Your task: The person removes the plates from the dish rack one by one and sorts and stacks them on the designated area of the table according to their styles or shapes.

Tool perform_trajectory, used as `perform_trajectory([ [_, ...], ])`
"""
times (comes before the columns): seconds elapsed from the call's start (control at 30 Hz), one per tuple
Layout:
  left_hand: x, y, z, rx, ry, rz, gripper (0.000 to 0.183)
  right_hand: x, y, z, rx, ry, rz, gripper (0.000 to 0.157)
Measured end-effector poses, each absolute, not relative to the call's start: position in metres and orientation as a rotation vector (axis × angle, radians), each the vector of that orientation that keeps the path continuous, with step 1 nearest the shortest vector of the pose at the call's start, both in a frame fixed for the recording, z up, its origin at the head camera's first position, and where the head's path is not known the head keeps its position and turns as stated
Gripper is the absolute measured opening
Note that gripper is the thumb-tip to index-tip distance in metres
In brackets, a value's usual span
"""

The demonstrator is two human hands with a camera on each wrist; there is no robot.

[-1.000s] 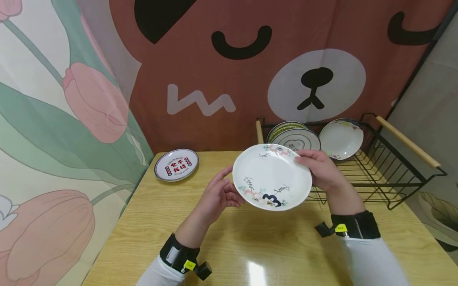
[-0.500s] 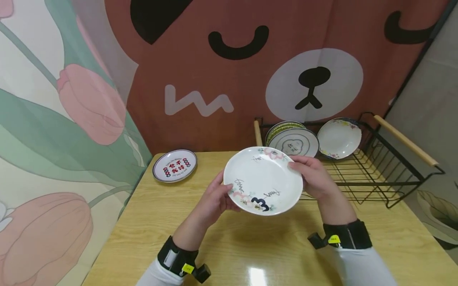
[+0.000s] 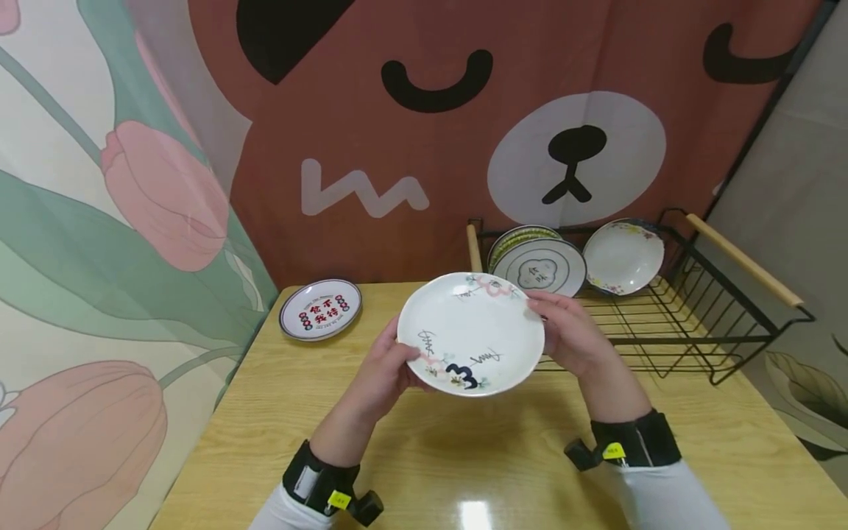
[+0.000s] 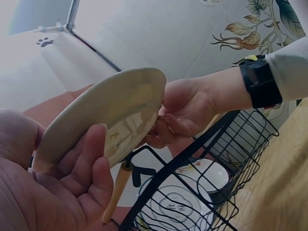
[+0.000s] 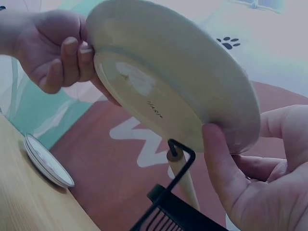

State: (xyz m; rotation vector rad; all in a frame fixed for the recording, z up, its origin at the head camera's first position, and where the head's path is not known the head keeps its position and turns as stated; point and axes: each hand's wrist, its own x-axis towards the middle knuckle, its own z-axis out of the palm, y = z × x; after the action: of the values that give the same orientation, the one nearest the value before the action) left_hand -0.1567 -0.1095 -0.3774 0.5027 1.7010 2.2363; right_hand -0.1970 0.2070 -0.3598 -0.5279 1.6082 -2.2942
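A white plate [image 3: 473,324] with pink and dark-blue flower decoration and black script is held up over the table, its face tilted toward the head camera. My left hand [image 3: 384,368] grips its left rim, thumb on the face and fingers underneath. On the opposite side my right hand [image 3: 570,331] pinches the upper right rim. Both wrist views show fingers against the pale underside of the plate [image 5: 168,72], which carries small dark lettering. Behind the plate, a black wire dish rack [image 3: 669,340] with wooden handles stands close to my right hand.
In the rack lean several plates, among them a grey-ringed plate [image 3: 542,266], and a flowered white bowl [image 3: 624,258]. At the back left of the wooden table [image 3: 298,442] lie stacked plates [image 3: 321,309] with red characters. A bear-print curtain [image 3: 371,243] hangs along the back edge.
The plate has moved left in the head view, along with both hands. My left hand, loosely at the plate's edge a second ago, now grips its rim with the thumb on top.
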Motion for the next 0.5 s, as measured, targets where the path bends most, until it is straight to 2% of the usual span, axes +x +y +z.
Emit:
perform_trajectory([
  [0.37,-0.165,-0.133,-0.366,0.298,1.719,2.424,0.062,-0.181,0.182,-0.356,-0.846,1.303,-2.230,0.046],
  [0.5,-0.174,-0.143,-0.367,0.245,1.742,2.497,0.061,-0.171,0.162,-0.354,-0.795,1.335,-2.211,0.057],
])
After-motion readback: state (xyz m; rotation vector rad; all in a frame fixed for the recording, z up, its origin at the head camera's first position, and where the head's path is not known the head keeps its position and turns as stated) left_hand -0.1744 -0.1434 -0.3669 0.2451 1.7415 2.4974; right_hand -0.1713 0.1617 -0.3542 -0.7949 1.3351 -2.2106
